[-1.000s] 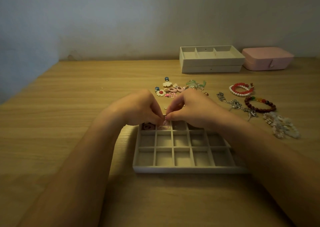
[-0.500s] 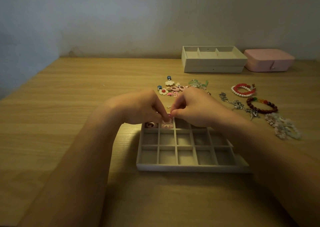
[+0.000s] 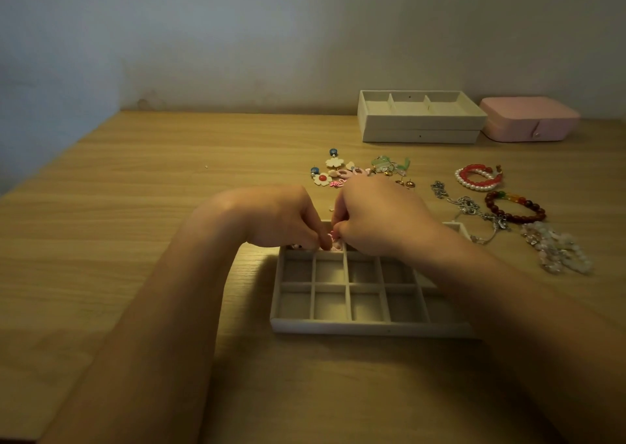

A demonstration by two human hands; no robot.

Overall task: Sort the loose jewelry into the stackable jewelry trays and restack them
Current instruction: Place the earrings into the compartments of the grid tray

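A beige grid tray with many small compartments lies on the table in front of me. My left hand and my right hand meet over its far row, fingertips pinched together on a small pink earring in the second compartment from the left. Another small piece shows in the far-left compartment, mostly hidden by my left hand. Loose flower earrings and charms lie just beyond my hands.
Bracelets lie to the right: red and pearl, dark red beads, pale beads, plus silver chains. Two stacked beige trays and a pink jewelry box stand at the back by the wall.
Both hands have stayed pinched over the same far-row compartment, lowering slightly onto the pink earring. The view has shifted a little.
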